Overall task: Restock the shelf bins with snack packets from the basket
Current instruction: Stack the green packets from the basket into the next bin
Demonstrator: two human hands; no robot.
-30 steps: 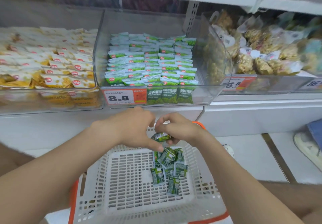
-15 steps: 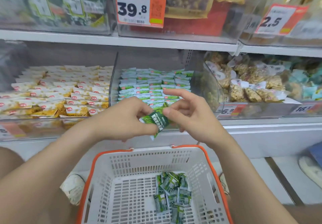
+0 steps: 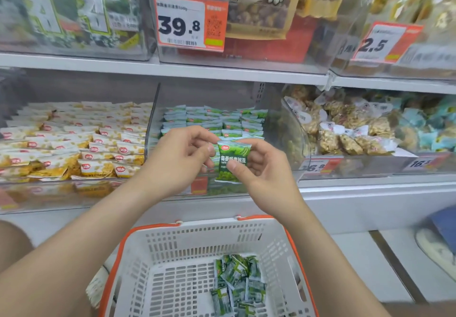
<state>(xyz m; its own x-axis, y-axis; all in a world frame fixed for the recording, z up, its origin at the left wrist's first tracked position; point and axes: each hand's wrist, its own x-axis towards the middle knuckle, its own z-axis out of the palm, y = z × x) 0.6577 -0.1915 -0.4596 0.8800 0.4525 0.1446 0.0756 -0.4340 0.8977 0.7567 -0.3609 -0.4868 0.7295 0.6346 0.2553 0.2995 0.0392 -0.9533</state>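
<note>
You hold one green packet (image 3: 233,161) upright between both hands, with its long axis vertical and its printed face toward you. Your right hand (image 3: 267,171) pinches it, thumb on the front and fingers behind. Your left hand (image 3: 176,158) curls at its left edge and appears to pinch it too. The middle bin (image 3: 197,187), stocked with matching packets, lies straight ahead, just beyond the hands. Both hands are about equally near; a short forward reach should suffice. The remaining packets (image 3: 237,284) lie in the basket (image 3: 209,229) below.
</note>
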